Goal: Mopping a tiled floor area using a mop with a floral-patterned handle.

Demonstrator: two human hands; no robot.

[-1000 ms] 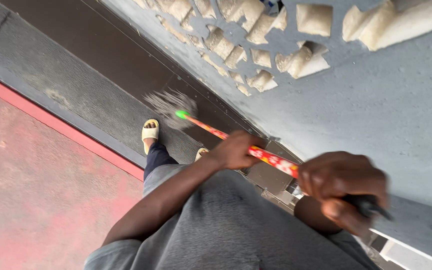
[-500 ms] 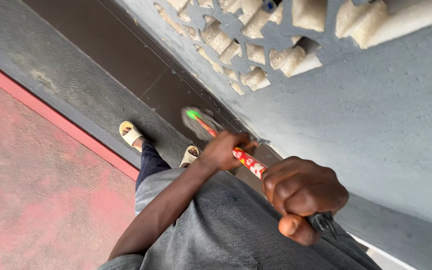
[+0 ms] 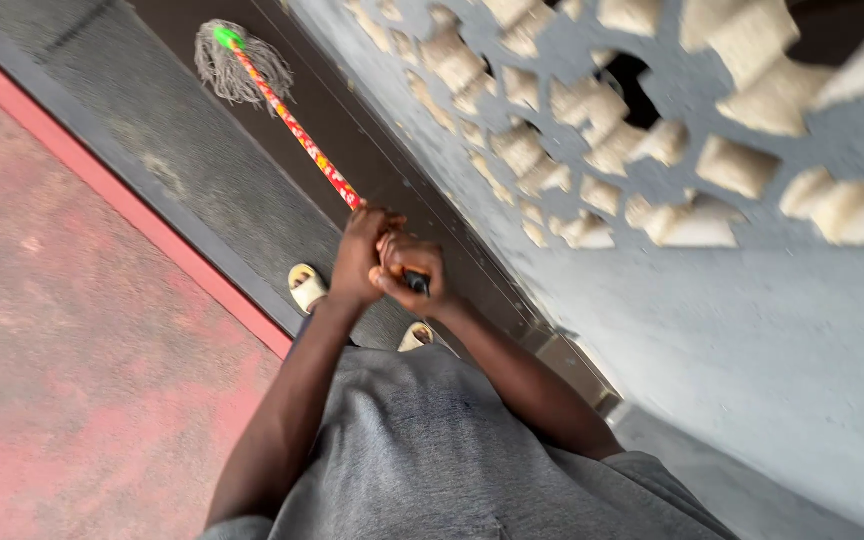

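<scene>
I hold a mop with a red patterned handle (image 3: 297,130) in both hands, arms stretched forward. My left hand (image 3: 360,255) grips the handle just below its red part. My right hand (image 3: 410,272) is closed on the black end of the handle, right beside the left hand. The grey string mop head (image 3: 240,68) with a green collar lies far ahead on the dark floor strip (image 3: 352,130) at the foot of the wall.
A blue-grey wall (image 3: 752,330) with pale patterned openings runs along the right. A grey concrete band (image 3: 152,150) and a red floor (image 3: 62,330) lie to the left. My feet in pale sandals (image 3: 304,286) stand on the grey band.
The mop head has been pushed far forward along the dark strip. My arms have stretched out and my right hand has come up against my left hand.
</scene>
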